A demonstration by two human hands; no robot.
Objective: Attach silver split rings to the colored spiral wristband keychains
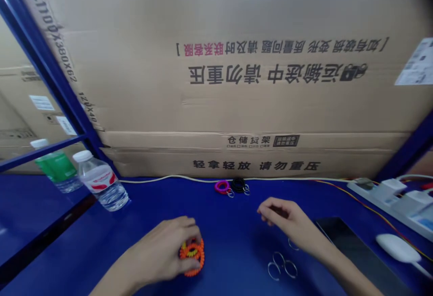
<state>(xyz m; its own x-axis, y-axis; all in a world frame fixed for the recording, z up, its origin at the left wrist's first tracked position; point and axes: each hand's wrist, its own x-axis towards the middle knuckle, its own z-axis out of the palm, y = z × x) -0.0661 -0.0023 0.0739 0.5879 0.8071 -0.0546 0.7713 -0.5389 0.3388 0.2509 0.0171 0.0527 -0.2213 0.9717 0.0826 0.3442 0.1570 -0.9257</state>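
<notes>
My left hand (160, 251) rests on an orange spiral coil wristband (192, 255) at the front of the blue table (233, 237), with its fingers curled over the coil. A yellow coil (189, 251) shows inside the orange one, partly hidden by my fingers. My right hand (287, 221) hangs a little to the right, holding nothing I can see, with its fingers loosely apart. Below it lie several thin metal split rings (282, 266). Farther back sit a pink coil (222, 187) and a black coil (238, 185), each with a metal ring attached.
A large cardboard carton (219, 84) stands along the back of the table, with a cable (176, 178) at its foot. A water bottle (100, 181) stands at the left. On the right are a dark tablet (358, 255), a white mouse (397, 248) and a power strip (389, 197).
</notes>
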